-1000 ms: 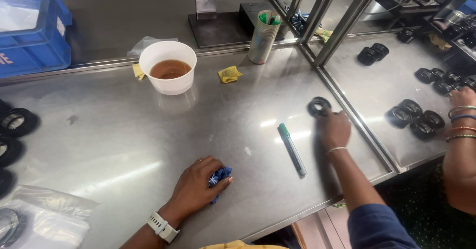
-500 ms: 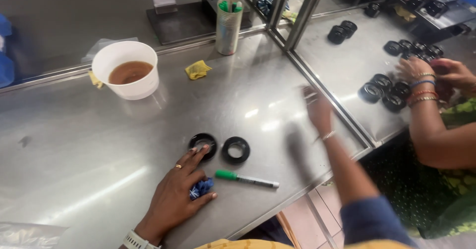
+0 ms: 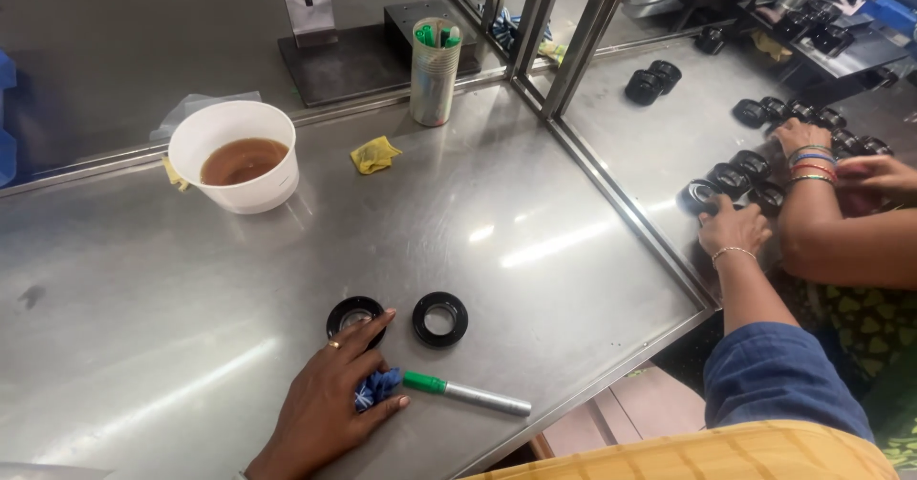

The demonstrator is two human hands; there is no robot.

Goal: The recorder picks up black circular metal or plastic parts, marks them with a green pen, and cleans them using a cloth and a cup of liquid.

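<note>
Steel table (image 3: 535, 251) is the reference; near to far from its front edge.

Left hand (image 3: 330, 408) lies flat near the front edge, fingers spread, a blue cloth (image 3: 375, 389) tucked under the palm and thumb. Index fingertip touches the rim of a black ring (image 3: 354, 315) lying flat just beyond the hand.

Green-capped marker (image 3: 466, 393) lies on its side just right of the left hand, cap end next to the cloth. Second black ring (image 3: 440, 319) sits flat beside the first, apart from it, untouched.

Right hand (image 3: 732, 229) reaches past the table's right edge, over the frame rail, onto the neighbouring surface. Fingers closed round a black ring part (image 3: 698, 196) at the near end of a cluster of black parts (image 3: 755, 170).

Another person's hands (image 3: 812, 146), wrist with coloured bangles, work in the same cluster, farther right.

Further back on the table: white bowl (image 3: 239, 155) of brown liquid at left, yellow scrap (image 3: 374, 154) mid-table, cup of green markers (image 3: 436, 69) near the back edge.
</note>
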